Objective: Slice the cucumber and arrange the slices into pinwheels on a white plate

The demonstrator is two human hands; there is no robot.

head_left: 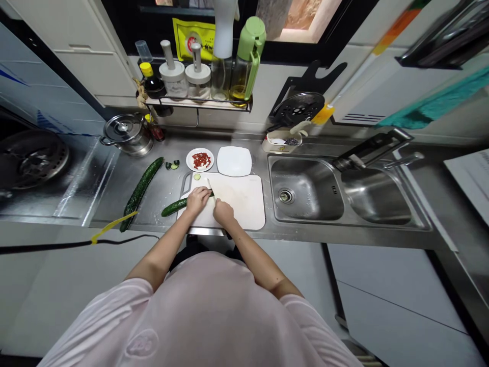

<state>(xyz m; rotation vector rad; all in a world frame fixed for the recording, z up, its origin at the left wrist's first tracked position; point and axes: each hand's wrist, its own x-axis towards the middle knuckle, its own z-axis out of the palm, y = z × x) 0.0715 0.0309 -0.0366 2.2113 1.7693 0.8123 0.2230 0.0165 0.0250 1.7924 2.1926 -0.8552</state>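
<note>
On the white cutting board (244, 201), my left hand (197, 200) is closed over the right part of a green cucumber (174, 207), whose left end sticks out past the board. My right hand (223, 211) is closed round a knife (212, 188), its blade at the cucumber's right end. One pale cucumber slice (197, 177) lies near the board's top left corner. Behind the board are a white plate with chopped red pieces (200, 160) and a square white plate (234, 161). A second cucumber (141, 191) lies on the counter to the left.
Small green cucumber ends (174, 164) lie on the steel counter. A lidded pot (128, 133) stands at the back left, below a rack (198, 103) of bottles and jars. A double sink (305, 188) is right of the board. A black cable (46, 248) crosses the front left.
</note>
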